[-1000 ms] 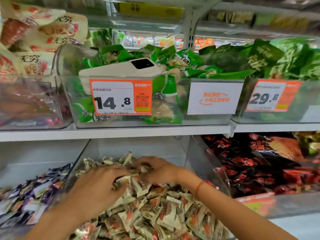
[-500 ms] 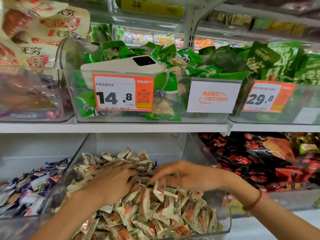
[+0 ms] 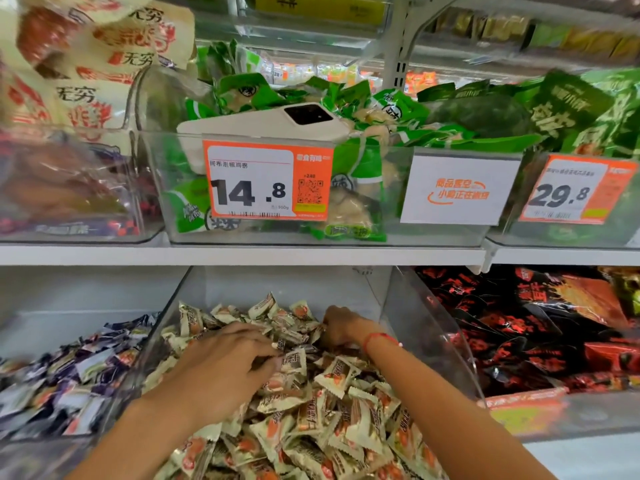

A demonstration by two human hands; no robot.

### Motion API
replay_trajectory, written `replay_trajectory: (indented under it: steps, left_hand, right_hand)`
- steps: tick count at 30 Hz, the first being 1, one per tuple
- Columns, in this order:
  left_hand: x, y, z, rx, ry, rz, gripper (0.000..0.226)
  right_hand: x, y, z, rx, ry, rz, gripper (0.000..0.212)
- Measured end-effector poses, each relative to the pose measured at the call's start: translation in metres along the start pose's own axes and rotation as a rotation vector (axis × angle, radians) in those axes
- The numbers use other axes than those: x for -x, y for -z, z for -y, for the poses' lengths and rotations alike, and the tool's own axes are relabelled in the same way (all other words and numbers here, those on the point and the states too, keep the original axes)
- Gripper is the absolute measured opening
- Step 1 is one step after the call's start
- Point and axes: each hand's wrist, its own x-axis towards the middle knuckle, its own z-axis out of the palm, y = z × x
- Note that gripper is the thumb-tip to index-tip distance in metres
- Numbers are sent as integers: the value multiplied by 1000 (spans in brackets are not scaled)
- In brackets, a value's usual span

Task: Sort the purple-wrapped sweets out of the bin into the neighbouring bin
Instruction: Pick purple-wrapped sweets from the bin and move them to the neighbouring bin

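Observation:
A clear bin (image 3: 427, 329) on the lower shelf is heaped with cream-and-orange wrapped sweets (image 3: 332, 403). The neighbouring bin on the left holds purple-wrapped sweets (image 3: 69, 379). My left hand (image 3: 221, 372) lies palm down on the heap, and its fingers reach right across the wrappers. My right hand (image 3: 341, 329), with a red string on the wrist, is at the back right of the heap. Its fingers dig down among the sweets and are hidden. I see no purple wrapper in either hand.
A white shelf edge (image 3: 242, 254) runs just above the bins. On it stands a clear bin of green packets with a white phone (image 3: 273, 124) on top. Red-and-black packets (image 3: 519, 327) fill the bin to the right.
My right hand has moved from the middle of the heap back to its far right corner and dug in. My left hand has stayed on the heap, its fingers stretched further right.

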Motion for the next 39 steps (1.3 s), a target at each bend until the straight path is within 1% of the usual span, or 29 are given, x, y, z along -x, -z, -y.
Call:
replay_trajectory:
  steps: [3,5,7,8,9,10,11,12,13,14,16,18,20,22,23,25,26,28,29,31,32,33,35,37,39]
  left_hand:
    - [3,4,-2,87,7,-90,31]
    - [6,6,-4,136,39,-141,25]
    - [4,7,-7,158,62,-181,22]
    - [2,7,-8,167,68,-190,21]
    - [-2,7,-10,173,71,-200,20]
    - [-7,6,-11,186,74,-205,20]
    - [-12,4,-11,198,66,-205,22]
    - [-17,3,-13,213,54,-197,22]
    - [-21,3,-15,245,37,-184,22]
    - [-23,4,-18,293,21,-176,22]
    - [-24,7,-25,449,-12,-184,25]
    - [-20,11,-34,679,-38,-182,26]
    - [-15,15,-45,927,-71,-158,26]
    - [-9,14,-50,1009,-61,-265,27]
    - [-6,13,-49,1021,-40,-344,25]
    - [3,9,-41,996,18,-457,22]
    - [8,6,-34,955,49,-486,23]
    - [17,0,-20,845,99,-492,29]
    - [21,-4,-16,785,104,-481,30]
    - [27,-10,-13,663,101,-450,24]
    - [29,-12,-13,637,106,-442,20]
    - [31,-12,-13,641,119,-438,16]
    - [34,-14,-7,681,145,-454,15]
    - [34,-18,1,712,159,-472,22]
    - [34,-18,2,721,157,-470,29]
  right_hand:
    - [9,11,-4,-36,42,-60,36]
    - [27,26,-7,-88,132,-87,30]
    - [50,40,-6,-240,241,-62,26]
    - [62,46,-4,-338,274,-26,25]
    - [74,51,-1,-379,289,17,24]
    - [84,53,1,-358,307,35,23]
    - [94,56,2,-288,322,14,25]
    - [103,56,1,-228,337,-28,27]
    - [113,56,0,-219,355,-75,26]
    - [122,55,-2,-277,358,-112,22]
    - [139,49,-6,-516,357,-181,16]
    - [153,43,-4,-779,362,-280,19]
    - [159,37,5,-994,401,-366,15]
    - [159,31,16,-1092,411,-402,12]
    - [156,29,20,-1099,402,-375,13]
    - [146,28,23,-1034,403,-286,19]
    - [139,29,23,-960,401,-280,21]
    - [118,32,19,-695,355,-323,23]
    - [107,31,18,-526,313,-284,25]
    - [90,23,23,-179,246,-44,32]
    - [86,18,27,-60,221,57,31]
    - [81,14,31,8,210,94,27]
    - [81,13,31,37,233,38,29]
    - [91,16,23,52,301,-51,32]
    - [106,17,12,-16,353,-185,31]
